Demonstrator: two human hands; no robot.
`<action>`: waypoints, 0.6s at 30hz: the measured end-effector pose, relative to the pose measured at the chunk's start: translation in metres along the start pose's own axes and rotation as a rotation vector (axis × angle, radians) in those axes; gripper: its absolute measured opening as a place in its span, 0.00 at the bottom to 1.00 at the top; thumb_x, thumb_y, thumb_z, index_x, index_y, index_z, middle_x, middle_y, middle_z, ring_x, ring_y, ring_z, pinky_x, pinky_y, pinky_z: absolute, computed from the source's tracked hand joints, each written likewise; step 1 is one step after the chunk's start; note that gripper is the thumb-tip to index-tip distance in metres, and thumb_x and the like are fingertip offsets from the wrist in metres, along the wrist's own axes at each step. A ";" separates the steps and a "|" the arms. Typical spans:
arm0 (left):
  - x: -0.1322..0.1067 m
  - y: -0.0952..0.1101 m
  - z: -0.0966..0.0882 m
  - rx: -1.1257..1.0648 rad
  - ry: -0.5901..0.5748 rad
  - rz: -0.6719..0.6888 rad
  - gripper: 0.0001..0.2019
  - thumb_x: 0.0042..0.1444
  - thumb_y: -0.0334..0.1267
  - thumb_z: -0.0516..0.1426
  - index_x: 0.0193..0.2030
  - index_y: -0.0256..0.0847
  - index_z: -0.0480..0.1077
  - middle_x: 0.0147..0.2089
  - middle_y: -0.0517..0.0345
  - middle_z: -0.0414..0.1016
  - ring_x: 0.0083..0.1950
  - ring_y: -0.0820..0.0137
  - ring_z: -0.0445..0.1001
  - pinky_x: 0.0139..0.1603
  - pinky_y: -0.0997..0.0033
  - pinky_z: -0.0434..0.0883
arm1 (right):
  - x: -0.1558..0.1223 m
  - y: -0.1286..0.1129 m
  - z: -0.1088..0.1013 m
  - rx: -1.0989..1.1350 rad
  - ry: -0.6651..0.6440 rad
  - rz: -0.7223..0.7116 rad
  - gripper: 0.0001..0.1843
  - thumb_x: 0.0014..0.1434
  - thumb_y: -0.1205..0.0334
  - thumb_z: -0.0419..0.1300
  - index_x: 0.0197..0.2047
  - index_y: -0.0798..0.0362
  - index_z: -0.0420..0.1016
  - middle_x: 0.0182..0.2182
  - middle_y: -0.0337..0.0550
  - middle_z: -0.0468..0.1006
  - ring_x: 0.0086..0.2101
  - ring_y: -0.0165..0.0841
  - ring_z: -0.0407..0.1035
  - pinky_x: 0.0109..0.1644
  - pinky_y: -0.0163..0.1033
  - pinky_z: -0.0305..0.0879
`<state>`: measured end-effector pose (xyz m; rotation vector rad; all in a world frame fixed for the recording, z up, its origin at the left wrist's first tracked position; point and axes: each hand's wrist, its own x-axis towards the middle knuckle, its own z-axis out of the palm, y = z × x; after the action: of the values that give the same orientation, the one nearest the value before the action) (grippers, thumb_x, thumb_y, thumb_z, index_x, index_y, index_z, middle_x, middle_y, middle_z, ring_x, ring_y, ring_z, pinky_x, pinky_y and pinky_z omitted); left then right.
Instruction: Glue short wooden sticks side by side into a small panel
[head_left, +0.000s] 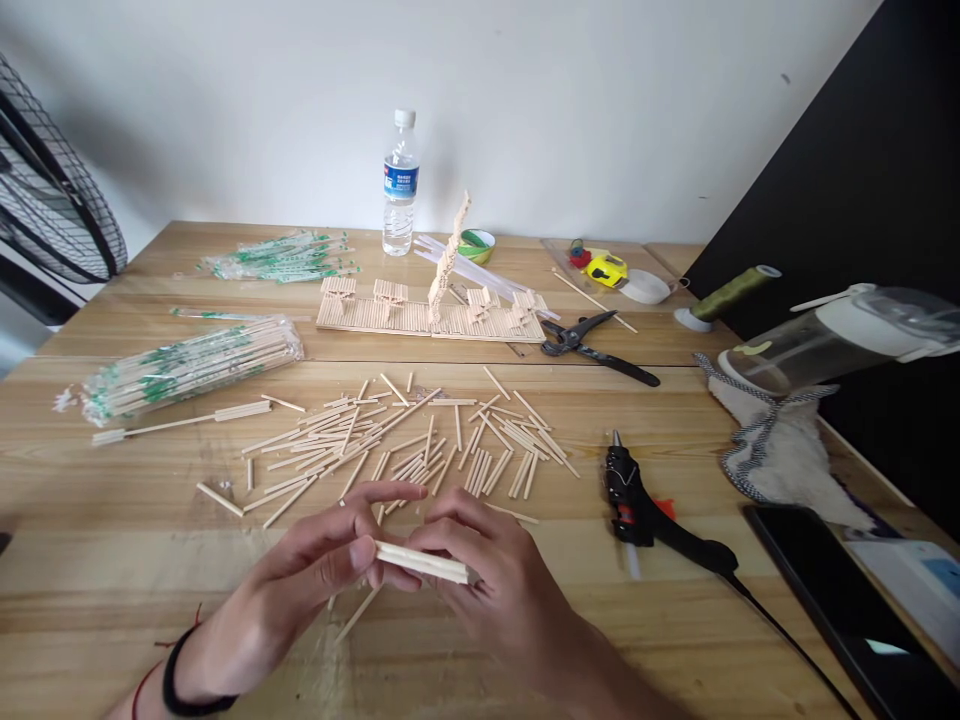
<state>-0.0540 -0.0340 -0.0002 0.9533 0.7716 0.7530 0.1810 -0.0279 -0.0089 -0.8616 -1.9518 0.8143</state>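
Low over the front of the table, my left hand (322, 560) and my right hand (487, 570) hold a small bundle of wooden sticks (424, 562) between them. The left thumb and fingers pinch its left end; the right fingers close around its right end. Part of the bundle is hidden by the fingers. Just beyond both hands, many cut wooden sticks (322, 440) lie scattered. Behind them stands a model built of sticks (375, 314), with a long base, small table-like pieces and a tall leaning column.
A black glue gun (634, 500) with its cord lies right, near a phone (832, 600). Pliers (581, 345), a tape measure (606, 269) and a thread spool (731, 295) lie farther back. Packaged chopsticks (195, 365) lie left, a water bottle (400, 190) at the wall, a fan (52, 180) far left.
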 end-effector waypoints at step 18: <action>0.000 0.025 0.000 0.593 -0.150 0.310 0.16 0.78 0.45 0.56 0.47 0.39 0.81 0.47 0.44 0.84 0.50 0.59 0.82 0.51 0.64 0.77 | 0.012 0.000 -0.020 0.205 0.137 0.180 0.08 0.74 0.58 0.63 0.41 0.48 0.78 0.36 0.40 0.78 0.37 0.35 0.74 0.44 0.41 0.71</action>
<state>-0.0592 -0.0248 0.0223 1.6743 0.7360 0.7188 0.1932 -0.0140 0.0055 -0.9517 -1.6569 1.0137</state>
